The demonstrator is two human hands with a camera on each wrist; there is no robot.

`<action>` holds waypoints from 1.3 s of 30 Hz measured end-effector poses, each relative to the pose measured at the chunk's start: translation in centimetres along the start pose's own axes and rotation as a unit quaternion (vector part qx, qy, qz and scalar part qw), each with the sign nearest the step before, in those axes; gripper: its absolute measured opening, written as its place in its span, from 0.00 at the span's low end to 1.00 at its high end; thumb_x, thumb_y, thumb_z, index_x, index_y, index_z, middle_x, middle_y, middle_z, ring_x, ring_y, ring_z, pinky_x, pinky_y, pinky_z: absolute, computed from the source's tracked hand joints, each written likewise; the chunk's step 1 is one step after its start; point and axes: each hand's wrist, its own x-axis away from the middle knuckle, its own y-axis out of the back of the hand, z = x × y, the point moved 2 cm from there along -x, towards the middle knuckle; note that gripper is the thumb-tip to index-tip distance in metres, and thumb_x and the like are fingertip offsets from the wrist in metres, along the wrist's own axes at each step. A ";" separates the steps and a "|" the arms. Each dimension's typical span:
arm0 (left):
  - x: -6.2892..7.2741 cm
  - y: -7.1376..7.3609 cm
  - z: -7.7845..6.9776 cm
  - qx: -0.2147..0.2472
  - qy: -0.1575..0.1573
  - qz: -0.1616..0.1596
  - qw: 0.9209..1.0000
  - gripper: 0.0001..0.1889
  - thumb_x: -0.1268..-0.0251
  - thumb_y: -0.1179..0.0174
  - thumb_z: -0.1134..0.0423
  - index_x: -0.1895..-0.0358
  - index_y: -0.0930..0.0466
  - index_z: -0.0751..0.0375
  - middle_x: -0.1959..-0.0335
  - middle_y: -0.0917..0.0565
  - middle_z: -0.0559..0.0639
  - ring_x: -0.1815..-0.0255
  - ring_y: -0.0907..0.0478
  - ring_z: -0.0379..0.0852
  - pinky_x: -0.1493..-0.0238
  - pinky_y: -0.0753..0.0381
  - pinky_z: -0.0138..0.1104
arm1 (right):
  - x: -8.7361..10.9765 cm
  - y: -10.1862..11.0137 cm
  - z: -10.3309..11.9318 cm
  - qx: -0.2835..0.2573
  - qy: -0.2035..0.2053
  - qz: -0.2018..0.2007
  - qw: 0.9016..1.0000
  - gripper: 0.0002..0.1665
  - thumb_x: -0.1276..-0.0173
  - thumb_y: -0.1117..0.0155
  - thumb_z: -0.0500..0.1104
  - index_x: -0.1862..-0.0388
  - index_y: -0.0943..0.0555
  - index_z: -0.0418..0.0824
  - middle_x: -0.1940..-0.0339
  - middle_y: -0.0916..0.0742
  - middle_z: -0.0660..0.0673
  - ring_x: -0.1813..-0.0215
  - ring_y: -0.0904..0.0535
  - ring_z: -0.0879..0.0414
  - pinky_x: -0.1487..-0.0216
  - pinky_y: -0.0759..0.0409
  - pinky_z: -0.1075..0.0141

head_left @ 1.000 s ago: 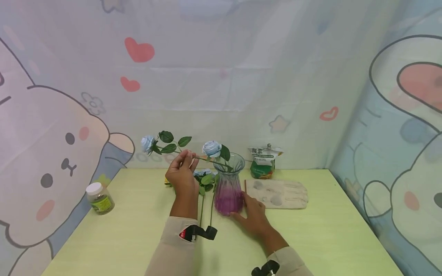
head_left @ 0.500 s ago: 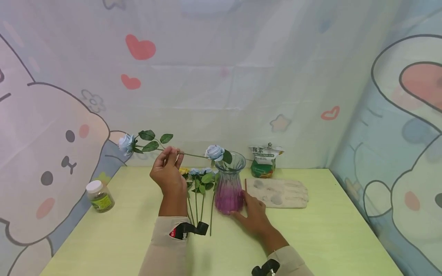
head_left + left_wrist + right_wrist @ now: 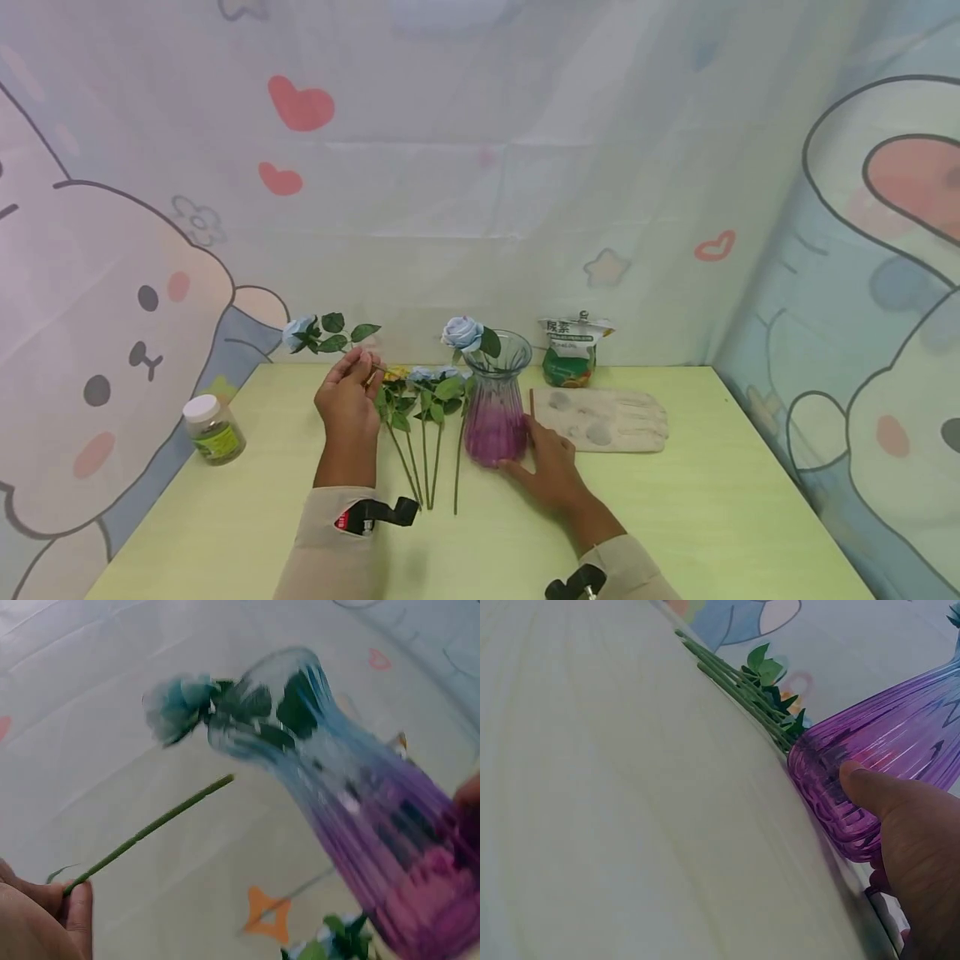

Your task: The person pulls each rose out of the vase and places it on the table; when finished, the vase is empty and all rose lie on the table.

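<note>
My left hand (image 3: pixel 350 412) pinches the stem of a blue artificial rose (image 3: pixel 298 333), whose bloom points left above the table. In the left wrist view, the cut end of that stem (image 3: pixel 165 817) stands apart from the vase mouth. A glass vase (image 3: pixel 495 421), clear bluish above and purple below, stands upright on the table. My right hand (image 3: pixel 553 471) holds its base from the right; the right wrist view shows the thumb (image 3: pixel 866 784) against the purple glass. Another blue rose (image 3: pixel 462 333) leans out over the vase's left rim, its leaves inside the mouth.
Several roses with green stems (image 3: pixel 423 450), yellow and blue, lie on the table (image 3: pixel 712 508) left of the vase. A pale glove (image 3: pixel 607 421) lies to its right, with a green and white bag (image 3: pixel 572 354) behind. A white-capped jar (image 3: pixel 215 429) stands far left.
My left hand has drawn the rose leftward away from the vase mouth, then lowered it somewhat. More of the lying roses show now. My right hand and the vase have stayed put.
</note>
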 end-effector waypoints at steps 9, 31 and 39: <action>-1.7 5.4 0.2 -0.281 0.061 0.073 0.955 0.23 0.16 0.41 0.71 0.24 0.25 0.69 0.48 0.13 0.45 0.54 0.11 0.32 0.43 0.10 0.28 | 0.1 0.0 0.0 -0.001 0.003 -0.004 1.000 0.55 0.26 0.26 0.63 0.13 0.37 0.36 0.18 0.23 0.36 0.17 0.28 0.38 0.18 0.40 0.33; -4.4 11.3 3.1 -0.580 -0.019 0.033 0.814 0.13 0.21 0.37 0.67 0.43 0.09 0.69 0.38 0.12 0.70 0.40 0.16 0.67 0.56 0.15 0.40 | 0.0 -0.1 -0.1 -0.004 0.003 -0.005 1.000 0.55 0.26 0.26 0.62 0.13 0.37 0.35 0.17 0.23 0.36 0.16 0.28 0.38 0.18 0.41 0.32; -4.0 11.1 4.4 -0.594 -0.119 0.045 0.794 0.10 0.25 0.34 0.70 0.48 0.08 0.72 0.54 0.08 0.69 0.50 0.13 0.68 0.55 0.12 0.50 | -0.1 -0.2 -0.3 0.005 0.000 -0.004 1.000 0.56 0.26 0.26 0.63 0.13 0.37 0.35 0.17 0.24 0.37 0.16 0.28 0.38 0.18 0.40 0.32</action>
